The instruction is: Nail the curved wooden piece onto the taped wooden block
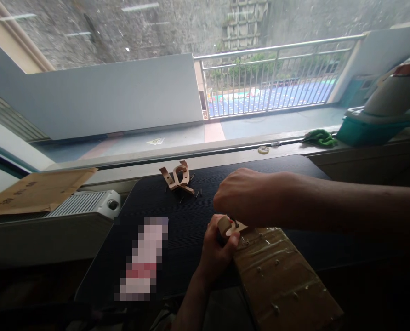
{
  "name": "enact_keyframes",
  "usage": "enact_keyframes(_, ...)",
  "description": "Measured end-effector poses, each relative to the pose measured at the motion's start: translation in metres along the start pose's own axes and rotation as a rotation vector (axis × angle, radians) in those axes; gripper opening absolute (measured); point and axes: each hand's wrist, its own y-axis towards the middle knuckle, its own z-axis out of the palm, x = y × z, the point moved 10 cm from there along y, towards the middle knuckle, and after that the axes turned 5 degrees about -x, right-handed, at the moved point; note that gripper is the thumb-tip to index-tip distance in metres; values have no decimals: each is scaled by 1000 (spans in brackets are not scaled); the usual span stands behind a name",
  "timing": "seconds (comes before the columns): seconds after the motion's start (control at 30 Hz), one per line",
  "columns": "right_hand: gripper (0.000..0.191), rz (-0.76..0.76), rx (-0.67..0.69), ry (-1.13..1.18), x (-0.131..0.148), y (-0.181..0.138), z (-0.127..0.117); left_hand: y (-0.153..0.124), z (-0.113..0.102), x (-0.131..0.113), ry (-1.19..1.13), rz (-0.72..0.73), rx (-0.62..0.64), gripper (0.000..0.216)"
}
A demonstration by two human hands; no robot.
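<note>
My left hand (pixel 217 250) grips a pale wooden hook (pixel 224 225) with its thumb and fingers, pressing it against the near-left end of a taped cardboard box (pixel 281 271). My right hand (pixel 242 195) is closed in a fist right above the hook. A thin dark shaft shows below the fist, over the hook's flat part; whatever the fist holds is mostly hidden. Further back on the dark table lie several more wooden hooks (pixel 182 176) with drilled holes. Loose screws (pixel 197 194) are scattered beside them. Several small screw heads or bumps dot the box's top.
A blurred-out pinkish packet (pixel 143 259) lies on the dark table (pixel 180 236) at left. On the sill are a tape roll (pixel 263 150), a green cloth (pixel 320 138) and a teal container (pixel 373 131). A brown envelope (pixel 36 191) rests on the radiator (pixel 88 209).
</note>
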Motion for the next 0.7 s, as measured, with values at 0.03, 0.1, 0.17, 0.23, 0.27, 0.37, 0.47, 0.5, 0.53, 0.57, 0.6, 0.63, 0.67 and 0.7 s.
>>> enact_keyframes(0.03, 10, 12, 11, -5, -2, 0, 2, 0, 0, 0, 0, -1, 2, 16)
enact_keyframes(0.1, 8, 55, 45, -7, -8, -1, 6, 0, 1, -2, -1, 1, 8, 17)
enact_keyframes(0.17, 8, 100, 58, 7, -14, -4, 8, 0, 1, -4, -4, 11, 9, 17)
enact_keyframes(0.23, 9, 123, 36, 33, -17, -7, 8, 0, 0, -6, -4, 19, 3, 15)
enact_keyframes(0.27, 10, 133, 24, 45, -18, -7, 8, 0, 0, -6, -4, 20, 2, 15)
enact_keyframes(0.37, 13, 178, 4, 49, -22, -9, 9, 1, 0, -6, -3, 19, 0, 18)
enact_keyframes(0.47, 18, 191, -2, 27, -21, -11, 3, 0, -1, -7, -3, 34, -3, 18)
enact_keyframes(0.5, 18, 188, 7, 24, -20, -11, 1, 0, 0, -7, -1, 39, 1, 17)
enact_keyframes(0.53, 17, 185, 20, 21, -19, -13, -1, 0, 0, -8, 0, 41, 7, 16)
enact_keyframes(0.57, 14, 179, 33, 21, -18, -14, -3, 0, 0, -8, 1, 40, 15, 16)
enact_keyframes(0.6, 11, 168, 38, 24, -16, -14, -5, 0, 1, -8, 1, 34, 18, 16)
enact_keyframes(0.63, 9, 150, 36, 28, -14, -14, -7, 0, 0, -7, 1, 26, 16, 17)
enact_keyframes(0.67, 8, 128, 23, 30, -12, -14, -8, 0, 0, -6, 1, 17, 13, 17)
enact_keyframes(0.7, 9, 101, 10, 31, -9, -12, -9, 0, 0, -5, 1, 7, 9, 18)
